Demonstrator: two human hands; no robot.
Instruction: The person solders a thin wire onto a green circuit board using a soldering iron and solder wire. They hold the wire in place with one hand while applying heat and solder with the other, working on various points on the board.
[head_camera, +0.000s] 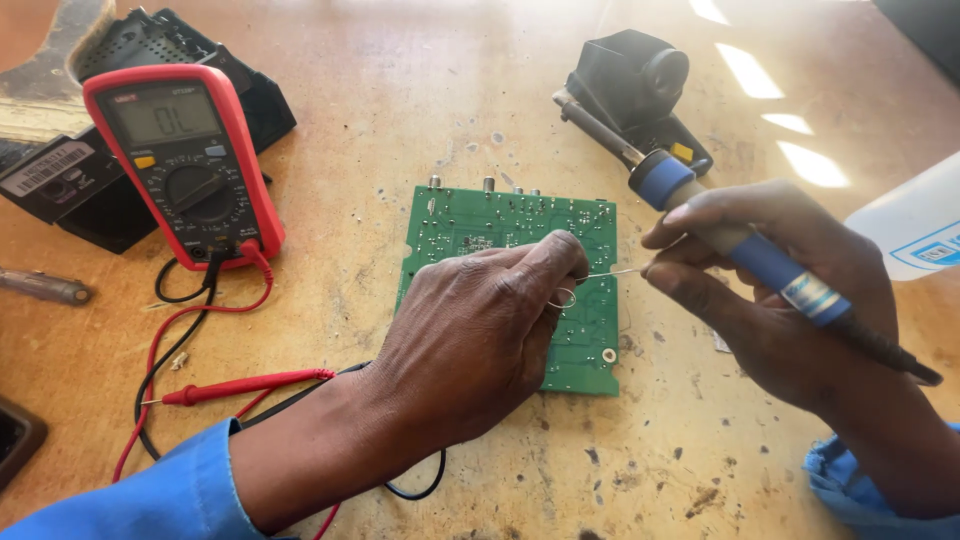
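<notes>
1. The left hand (470, 340) rests over the green circuit board (510, 285), which lies flat on the counter (400, 120) between the two hands. Its grip is closed to a pinch: thumb and forefinger hold a thin solder wire (600, 273) that loops under the fingers and runs out to the right.
2. The right hand (770, 290) is wrapped shut around the blue handle of the soldering iron (700, 210). The iron lies across the fingers with its metal tip pointing up and away, towards the black iron stand (635, 85), well clear of the board. The right fingertips also meet the free end of the wire.
3. To do this well, I judge the wire should be kept short and straight beyond the pinch, so that its end can be placed exactly.
4. The heel of the left hand looks best left planted on the board, to stop it sliding.
5. The hot tip should stay turned off the skin, the plastic bottle (915, 225) at the right edge and the leads.
6. A red multimeter (185, 160) stands at upper left, its red probe (240, 388) and leads lying loose near the left wrist; they are better kept out from under the forearm.
</notes>
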